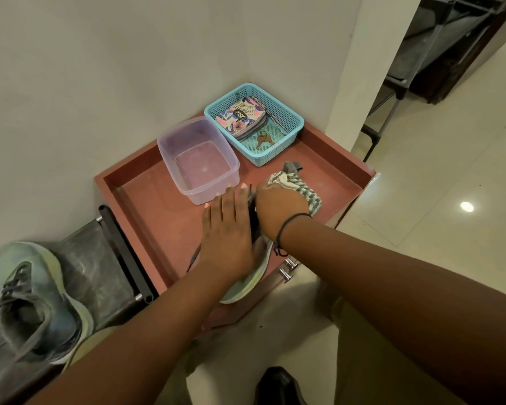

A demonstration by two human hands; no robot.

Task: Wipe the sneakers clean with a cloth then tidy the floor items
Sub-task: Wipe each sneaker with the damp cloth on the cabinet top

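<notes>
We're looking down on a red tray-topped stand (146, 206) tucked in the corner, and both hands are at work on it. The left hand (231, 229) lies flat, fingers straight and together, pressing down on a sneaker (250, 280) whose pale sole edge pokes out beneath the palm toward us. Just beside it, touching, the right hand (278, 210) has its fingers curled tight round a checked green-and-white cloth (295, 184), which bunches out beyond the knuckles. A thin dark band (287, 226) circles that wrist.

Just past the left fingertips sits a clear plastic tub (197, 159); we cannot tell whether it holds water. Farther beyond both hands, in the corner, a blue mesh basket (287, 118) holds a floral pouch (241, 115) and what look like keys (263, 139).

Well off to the left of the left forearm, the second sneaker (32, 302), grey with a pale sole, rests on a dark rack (100, 258).
</notes>
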